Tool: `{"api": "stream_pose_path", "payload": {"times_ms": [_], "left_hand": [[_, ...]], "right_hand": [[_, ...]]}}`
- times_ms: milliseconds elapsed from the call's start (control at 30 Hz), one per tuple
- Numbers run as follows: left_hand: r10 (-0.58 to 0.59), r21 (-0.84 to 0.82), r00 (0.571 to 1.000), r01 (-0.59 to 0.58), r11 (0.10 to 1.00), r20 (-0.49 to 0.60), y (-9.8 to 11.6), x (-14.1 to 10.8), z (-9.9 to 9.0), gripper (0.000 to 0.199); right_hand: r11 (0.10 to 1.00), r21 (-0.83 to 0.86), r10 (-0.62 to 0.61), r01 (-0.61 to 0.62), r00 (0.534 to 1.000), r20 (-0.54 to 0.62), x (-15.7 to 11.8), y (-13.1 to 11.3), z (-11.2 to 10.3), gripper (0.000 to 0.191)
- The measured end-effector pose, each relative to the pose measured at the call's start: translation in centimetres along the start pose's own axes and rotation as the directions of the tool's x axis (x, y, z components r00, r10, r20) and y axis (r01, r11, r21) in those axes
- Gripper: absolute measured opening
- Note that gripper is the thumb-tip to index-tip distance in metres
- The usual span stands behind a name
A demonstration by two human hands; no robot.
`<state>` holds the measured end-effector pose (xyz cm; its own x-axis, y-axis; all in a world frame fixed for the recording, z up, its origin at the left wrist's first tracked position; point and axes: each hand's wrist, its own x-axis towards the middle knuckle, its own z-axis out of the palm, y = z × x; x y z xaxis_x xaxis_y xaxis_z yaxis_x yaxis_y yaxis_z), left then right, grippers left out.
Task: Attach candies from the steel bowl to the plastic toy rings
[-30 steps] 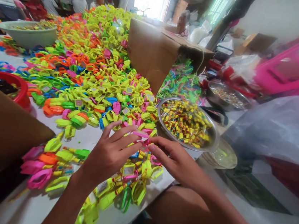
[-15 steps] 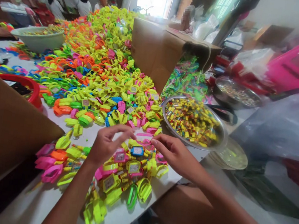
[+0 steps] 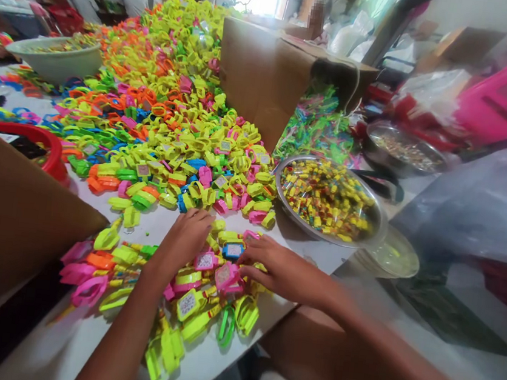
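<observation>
My left hand (image 3: 190, 231) is palm down at the left side of a small heap of plastic toy watches, its fingers stretched forward and the tips partly hidden. Over the heap's right side, my right hand (image 3: 267, 263) has its thumb and fingers apart, close beside a pink toy watch (image 3: 227, 277); I cannot tell if they touch. Near its fingertips lies a blue toy watch (image 3: 233, 250). Yellow watches (image 3: 188, 304) and a green one (image 3: 226, 326) lie nearer me, with thin yellow-ended tubes among them.
A large pile of toy watches (image 3: 166, 113) covers the table beyond. A metal bowl (image 3: 277, 183) of small yellow-capped tubes stands right. Cardboard boxes (image 3: 252, 74) stand behind and at left (image 3: 11, 229). A red basin (image 3: 58, 158) and pale bowl (image 3: 61, 64) are left; people sit behind.
My hands have moved apart from above the heap and lowered. The pink toy watch that was between my fingers now lies on the heap. The view has shifted slightly.
</observation>
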<state>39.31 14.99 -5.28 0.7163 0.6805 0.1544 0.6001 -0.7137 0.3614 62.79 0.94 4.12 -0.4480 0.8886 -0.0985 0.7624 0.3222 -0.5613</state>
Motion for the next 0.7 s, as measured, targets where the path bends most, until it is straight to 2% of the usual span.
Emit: {"api": "stream_pose_path", "payload": {"times_ms": [167, 233, 300, 367, 433, 533, 700], "left_hand": [[-0.037, -0.082, 0.999, 0.037, 0.996, 0.0, -0.8, 0.4, 0.5, 0.026], [-0.073, -0.122, 0.997, 0.07, 0.99, -0.016, -1.0, 0.6, 0.7, 0.027], [-0.09, -0.153, 0.995, 0.084, 0.985, -0.032, -0.9, 0.7, 0.4, 0.03], [-0.096, -0.23, 0.994, 0.081, 0.97, -0.058, -0.3, 0.8, -0.4, 0.033], [-0.119, -0.379, 0.99, 0.082, 0.922, -0.075, 0.7, 0.7, -1.8, 0.04], [-0.119, -0.602, 0.991, 0.06, 0.796, -0.059, 2.7, 0.3, -4.3, 0.046], [-0.048, -0.747, 0.993, -0.049, 0.664, -0.108, 4.6, -0.5, -6.9, 0.035]], "right_hand": [[0.969, -0.244, -0.004, -0.032, 0.989, -0.146, -0.2, 2.4, -1.4, 0.022], [0.938, -0.304, 0.096, -0.166, 0.968, -0.233, -0.4, 4.1, -2.7, 0.024], [0.867, -0.353, 0.229, -0.352, 0.91, -0.346, -0.6, 6.3, -4.2, 0.026], [0.782, -0.388, 0.325, -0.488, 0.85, -0.415, -1.1, 8.8, -5.5, 0.028], [0.724, -0.418, 0.381, -0.549, 0.823, -0.421, -1.5, 11.2, -6.3, 0.032], [0.662, -0.469, 0.44, -0.585, 0.81, -0.388, -2.1, 14.0, -6.6, 0.038], [0.596, -0.531, 0.484, -0.603, 0.797, -0.362, -2.6, 16.2, -6.5, 0.041]]}}
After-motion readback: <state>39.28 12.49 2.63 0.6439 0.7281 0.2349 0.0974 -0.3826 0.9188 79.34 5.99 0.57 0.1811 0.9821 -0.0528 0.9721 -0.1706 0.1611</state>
